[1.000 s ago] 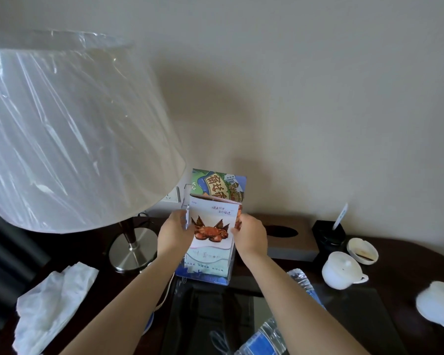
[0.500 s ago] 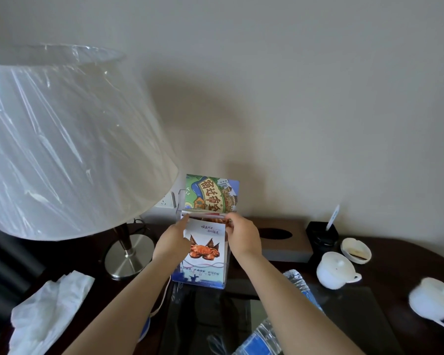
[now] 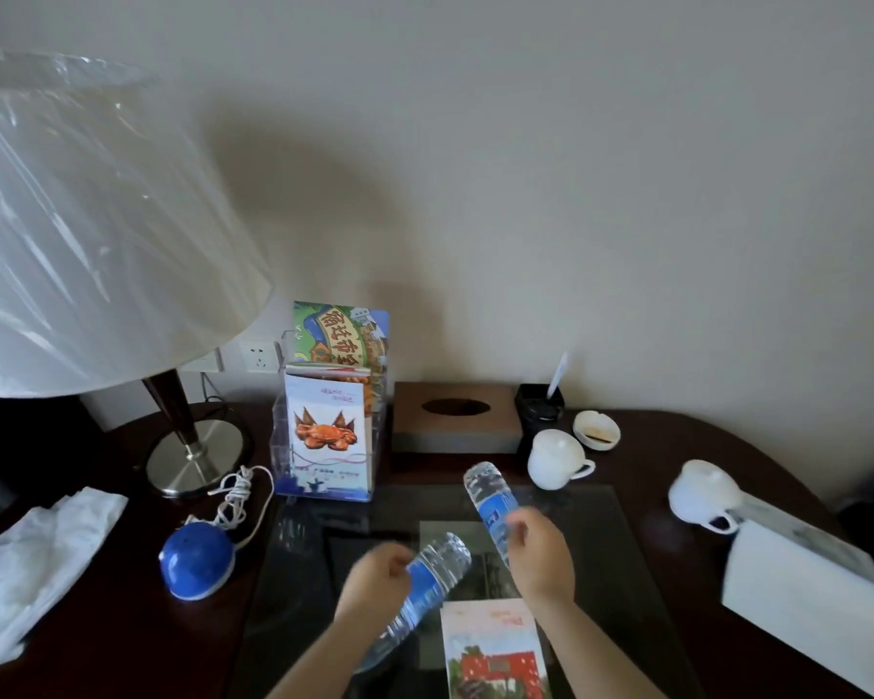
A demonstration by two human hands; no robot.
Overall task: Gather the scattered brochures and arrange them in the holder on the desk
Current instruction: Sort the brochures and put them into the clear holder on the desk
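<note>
Loose brochure flat on glass pad, between forearms. Left hand curled round near bottle; right hand grips far bottle. Beyond, clear holder holds crab brochure upright, green brochure behind.

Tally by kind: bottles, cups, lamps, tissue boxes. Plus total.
bottles: 2
cups: 2
lamp: 1
tissue box: 1
Total: 6

Orange-crab white brochure, blue-labelled clear bottles, dark brown desk
</note>
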